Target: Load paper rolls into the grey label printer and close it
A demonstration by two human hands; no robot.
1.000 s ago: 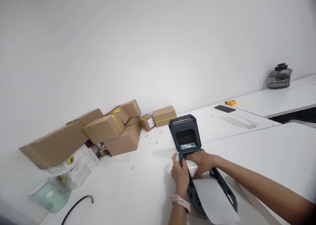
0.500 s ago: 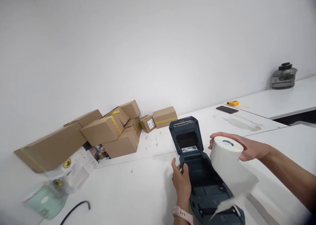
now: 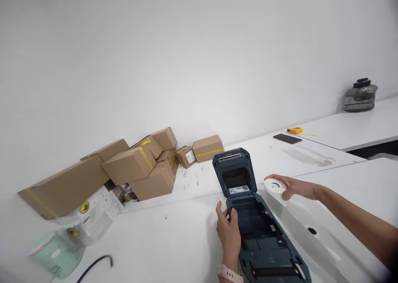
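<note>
A dark blue label printer (image 3: 264, 229) lies on the table with its lid (image 3: 235, 171) raised and its inner bay in sight. My left hand (image 3: 229, 233) grips the printer's left edge, thumb over the rim and fingers outside. Just right of the printer, my right hand (image 3: 294, 187) holds a white label roll (image 3: 273, 185) by its upper end, fingers curled round it. The roll looks upright, with a bluish core ring at its top. A loose white paper strip (image 3: 306, 243) trails from it toward the table's near side.
Cardboard boxes (image 3: 130, 163) are piled at the left against the wall. A mint-green container (image 3: 57, 256) and a black cable (image 3: 95, 266) are near the front left. Farther right lie a phone (image 3: 287, 138), a yellow tape measure (image 3: 294, 130) and a dark jug (image 3: 360, 96).
My right hand has lowered the label roll to the printer's right side. The paper strip no longer crosses the printer's bay. My left hand stays on the printer's edge.
</note>
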